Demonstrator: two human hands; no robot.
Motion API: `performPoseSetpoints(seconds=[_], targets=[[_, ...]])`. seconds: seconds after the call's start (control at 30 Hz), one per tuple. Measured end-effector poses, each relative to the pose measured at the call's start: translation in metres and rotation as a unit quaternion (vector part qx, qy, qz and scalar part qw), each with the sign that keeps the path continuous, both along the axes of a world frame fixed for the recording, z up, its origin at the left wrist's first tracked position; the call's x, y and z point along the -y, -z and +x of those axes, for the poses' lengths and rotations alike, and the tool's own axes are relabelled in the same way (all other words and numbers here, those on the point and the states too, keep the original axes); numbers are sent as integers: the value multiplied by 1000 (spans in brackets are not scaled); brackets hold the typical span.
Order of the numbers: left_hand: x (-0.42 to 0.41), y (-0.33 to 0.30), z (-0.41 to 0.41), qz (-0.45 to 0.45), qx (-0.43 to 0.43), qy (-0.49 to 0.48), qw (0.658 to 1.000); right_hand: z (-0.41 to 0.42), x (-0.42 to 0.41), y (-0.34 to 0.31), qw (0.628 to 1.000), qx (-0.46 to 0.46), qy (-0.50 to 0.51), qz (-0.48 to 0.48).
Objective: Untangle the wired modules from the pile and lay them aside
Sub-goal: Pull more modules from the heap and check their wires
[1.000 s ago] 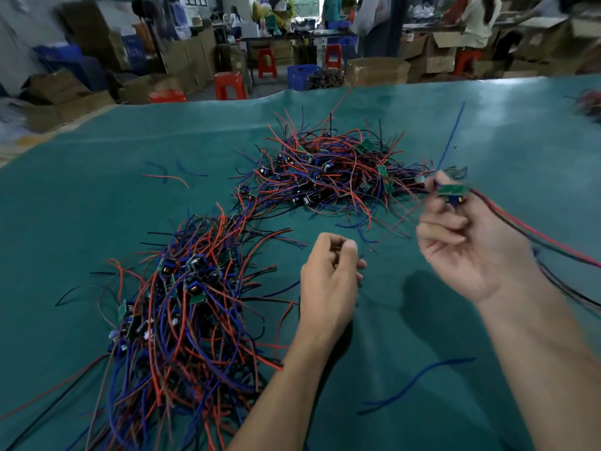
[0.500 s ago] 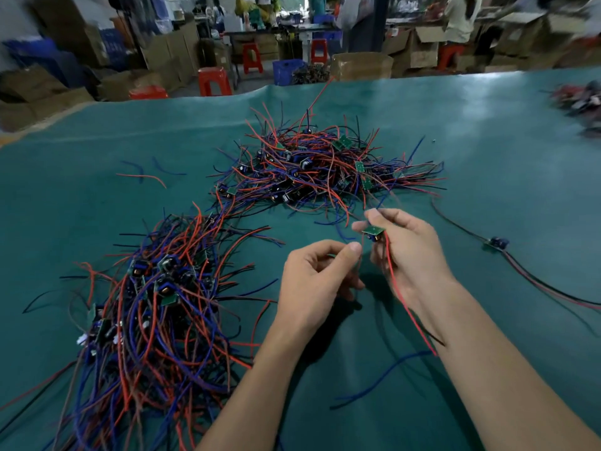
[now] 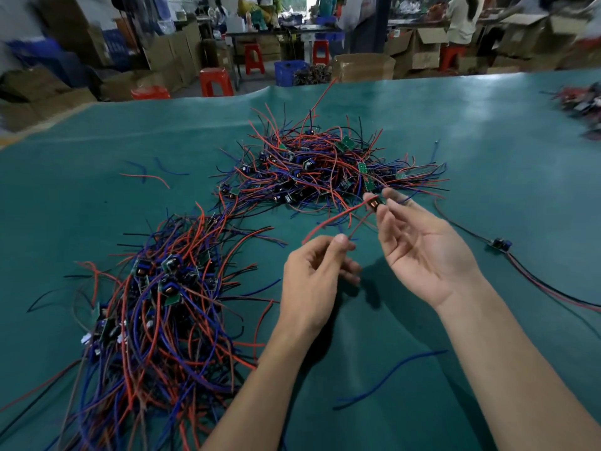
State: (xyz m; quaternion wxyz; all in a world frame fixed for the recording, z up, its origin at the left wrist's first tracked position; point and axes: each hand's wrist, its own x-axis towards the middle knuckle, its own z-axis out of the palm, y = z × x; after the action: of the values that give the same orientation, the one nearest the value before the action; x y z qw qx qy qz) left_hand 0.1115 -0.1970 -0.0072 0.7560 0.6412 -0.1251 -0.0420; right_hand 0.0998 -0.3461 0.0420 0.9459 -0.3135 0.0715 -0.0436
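right hand [image 3: 419, 245] pinches small green wired module [image 3: 374, 203] at fingertips, palm up, near edge of far red-blue-black wire pile [image 3: 325, 170] | left hand [image 3: 315, 281] pinches its thin red lead [image 3: 328, 222] | risk: lead likely still snagged in pile, hard pull drags neighbours

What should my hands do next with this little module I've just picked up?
Probably draw the right hand away from the far pile toward the module already laid aside. The right fingertips pinch a small module at the pile's near edge, and the left hand pinches one of its red wires, so the leads look nearly free.
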Motion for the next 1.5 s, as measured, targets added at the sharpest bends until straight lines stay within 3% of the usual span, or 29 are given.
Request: performPoseSetpoints(seconds=[0.3, 0.47, 0.57, 0.7, 0.87, 0.97, 1.07, 1.17, 1.3, 1.5], targets=[[-3, 0, -1, -7, 4, 32, 999, 5, -7, 14, 968, -60, 143, -200], [-3, -1, -2, -5, -7, 63, 998, 7, -1, 15, 958, -88, 217, -164], [-2, -1, -2, 0, -2, 72, 997, 8, 0, 18, 966, -85, 183, -160], [0, 0, 0, -19, -13, 43, 999, 10, -10, 25, 957, -77, 79, -268], [-1, 4, 2, -2, -7, 21, 1000, 9, -12, 29, 927, -59, 57, -367], [-1, 5, 3, -18, 2, -3, 1000, 7, -15, 27, 938, -47, 11, -342], [-2, 3, 5, -48, 8, -55, 997, 6, -12, 23, 967, -59, -77, -236], [-3, 4, 7, -70, 7, -102, 992, 4, -7, 25, 968, -30, -140, -207], [-2, 5, 7, -71, 17, -126, 989, 4, -14, 30, 964, -8, -106, -245], [-1, 7, 6, -33, 45, -82, 995, 7, -16, 30, 973, -40, -41, -225]])
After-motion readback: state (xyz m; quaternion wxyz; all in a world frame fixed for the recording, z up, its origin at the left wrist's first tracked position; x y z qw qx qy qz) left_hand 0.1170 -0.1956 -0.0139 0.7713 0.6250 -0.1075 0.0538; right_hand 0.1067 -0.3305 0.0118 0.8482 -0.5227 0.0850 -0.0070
